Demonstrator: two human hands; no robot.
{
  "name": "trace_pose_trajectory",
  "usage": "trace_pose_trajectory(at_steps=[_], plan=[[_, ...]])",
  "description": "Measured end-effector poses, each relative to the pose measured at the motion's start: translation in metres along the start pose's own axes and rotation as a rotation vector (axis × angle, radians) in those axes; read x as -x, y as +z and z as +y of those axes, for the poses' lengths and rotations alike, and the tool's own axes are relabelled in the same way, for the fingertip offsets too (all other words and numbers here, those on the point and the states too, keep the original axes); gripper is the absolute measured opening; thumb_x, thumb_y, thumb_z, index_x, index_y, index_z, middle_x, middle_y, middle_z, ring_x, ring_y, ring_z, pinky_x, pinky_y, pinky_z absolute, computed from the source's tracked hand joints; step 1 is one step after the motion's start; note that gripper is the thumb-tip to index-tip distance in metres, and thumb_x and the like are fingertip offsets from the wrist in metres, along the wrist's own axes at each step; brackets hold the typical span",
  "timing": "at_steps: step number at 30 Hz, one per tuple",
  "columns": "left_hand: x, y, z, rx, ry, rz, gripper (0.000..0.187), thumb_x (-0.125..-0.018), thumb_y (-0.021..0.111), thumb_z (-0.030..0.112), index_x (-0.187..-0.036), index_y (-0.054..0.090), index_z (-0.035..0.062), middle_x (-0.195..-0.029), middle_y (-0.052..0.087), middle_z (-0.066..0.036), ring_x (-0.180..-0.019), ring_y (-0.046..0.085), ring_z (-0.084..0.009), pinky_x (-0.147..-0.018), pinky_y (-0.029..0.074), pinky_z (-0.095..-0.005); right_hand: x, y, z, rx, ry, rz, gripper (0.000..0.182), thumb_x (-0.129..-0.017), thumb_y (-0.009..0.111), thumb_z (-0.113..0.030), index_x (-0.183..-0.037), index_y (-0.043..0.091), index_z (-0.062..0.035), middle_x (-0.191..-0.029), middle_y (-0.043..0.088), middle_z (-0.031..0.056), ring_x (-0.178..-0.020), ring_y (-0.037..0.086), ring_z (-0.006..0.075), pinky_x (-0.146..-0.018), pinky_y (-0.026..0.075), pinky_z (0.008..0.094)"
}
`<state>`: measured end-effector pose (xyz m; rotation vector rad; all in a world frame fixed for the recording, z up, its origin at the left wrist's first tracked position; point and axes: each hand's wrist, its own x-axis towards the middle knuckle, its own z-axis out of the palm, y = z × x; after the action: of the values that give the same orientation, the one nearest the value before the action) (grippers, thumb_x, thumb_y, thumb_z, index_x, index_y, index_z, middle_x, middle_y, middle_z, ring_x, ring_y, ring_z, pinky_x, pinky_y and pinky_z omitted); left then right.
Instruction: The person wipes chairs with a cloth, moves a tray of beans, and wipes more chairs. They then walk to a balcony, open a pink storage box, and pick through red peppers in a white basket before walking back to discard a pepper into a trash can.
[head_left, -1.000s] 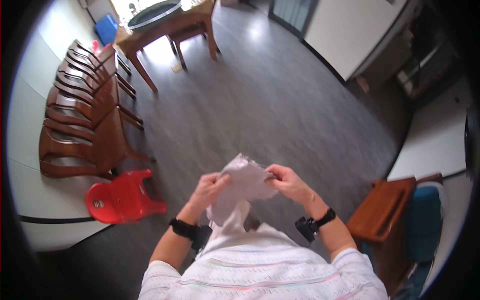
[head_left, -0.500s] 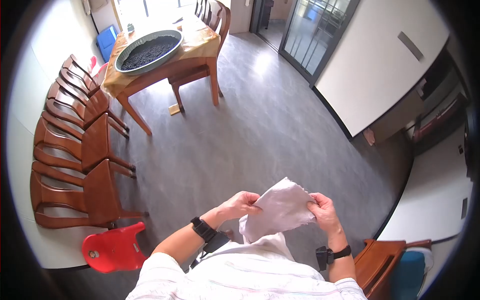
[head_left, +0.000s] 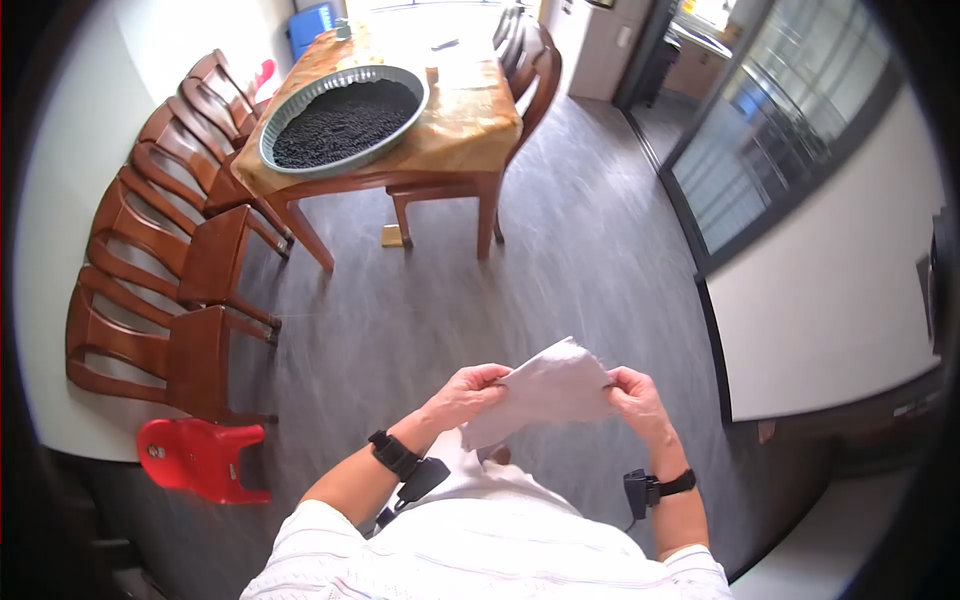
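Observation:
Stretched between my hands in front of my body is a pale grey-white cloth (head_left: 545,393) with a frayed edge. My left hand (head_left: 468,393) pinches its left side, thumb on top. The right side is gripped by my right hand (head_left: 636,398), with the fingers partly hidden behind the fabric. The cloth hangs above the grey floor, its lower left corner drooping toward my white clothing. Each wrist wears a black strap with a small device.
Ahead stands a wooden table (head_left: 505,140) bearing a large round tray (head_left: 268,150) of dark granular material. Wooden chairs (head_left: 195,350) line the left wall, with a red plastic stool (head_left: 205,455) nearer me. A glass sliding door (head_left: 770,130) and a white panel (head_left: 820,310) are on the right.
My view has turned right and come closer to the table. Both hands still hold the cloth, which is now slightly higher in view and a little more slanted.

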<state>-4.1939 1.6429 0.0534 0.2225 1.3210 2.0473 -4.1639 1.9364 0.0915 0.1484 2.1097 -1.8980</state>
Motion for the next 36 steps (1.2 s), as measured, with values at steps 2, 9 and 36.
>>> trace_pose_trajectory(at_steps=[2,9,36], plan=[[-0.025,-0.016,0.008,0.013,0.006,0.108,0.023,-0.088,0.052,0.004,-0.109,0.060,0.0010,-0.093,0.061,0.001,-0.083,0.054,-0.0060,-0.077,0.046,-0.0216,-0.054,-0.011,0.001,0.088,-0.026,-0.046,0.016,-0.082,0.048,0.003,-0.092,0.061,0.0016,-0.081,0.059,-0.0031,-0.073,0.051,0.0029,-0.066,0.043,0.0188],[-0.134,-0.090,0.052,0.058,0.047,0.354,0.023,-0.082,0.052,0.002,-0.104,0.061,0.0001,-0.090,0.060,0.001,-0.080,0.053,-0.0063,-0.074,0.045,-0.0209,-0.168,-0.034,-0.030,0.020,0.084,-0.106,0.015,-0.082,0.051,0.002,-0.090,0.064,0.0003,-0.087,0.065,0.0024,-0.079,0.059,0.0079,-0.071,0.046,0.0210],[-0.019,-0.224,0.054,0.423,0.474,1.268,0.042,-0.084,0.056,0.001,-0.124,0.044,-0.0017,-0.091,0.056,-0.002,-0.080,0.054,-0.0082,-0.069,0.047,-0.0224,-0.380,0.329,-0.031,0.733,-0.495,-1.294,0.057,-0.073,0.066,-0.010,-0.126,0.047,-0.0035,-0.097,0.064,0.0210,-0.091,0.063,0.0350,-0.077,0.050,0.0372]])
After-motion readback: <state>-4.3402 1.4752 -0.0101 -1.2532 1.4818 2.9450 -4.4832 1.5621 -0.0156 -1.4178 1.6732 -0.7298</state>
